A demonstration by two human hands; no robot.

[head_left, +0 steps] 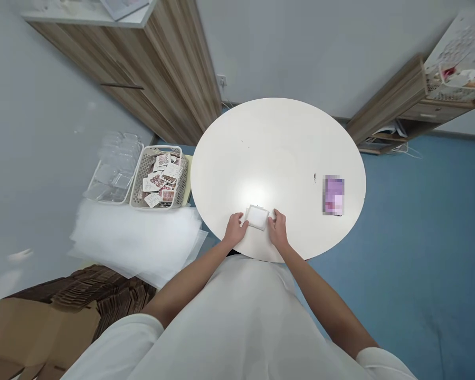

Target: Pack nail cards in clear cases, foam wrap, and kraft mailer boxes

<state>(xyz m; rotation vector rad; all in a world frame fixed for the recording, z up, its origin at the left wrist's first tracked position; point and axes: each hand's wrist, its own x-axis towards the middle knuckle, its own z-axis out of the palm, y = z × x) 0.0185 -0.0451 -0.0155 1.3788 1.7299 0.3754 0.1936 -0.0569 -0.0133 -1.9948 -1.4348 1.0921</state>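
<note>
A small flat white square case (257, 217) with a paler rim lies on the white oval table (277, 137), near its front edge. My left hand (235, 230) grips the case's left side, thumb at the lower left corner and fingers curled along the edge. On the opposite side, my right hand (277, 230) has its thumb against the right edge and its fingers bent around. The contents of the case, if any, cannot be made out.
A blurred purple object (334, 195) lies on the table's right. To the left stand a basket of printed cards (136, 184), a basket of clear plastic cases (121, 198), white plastic sheets (138, 237) and folded cardboard (43, 338). A wooden cabinet (174, 68) is behind.
</note>
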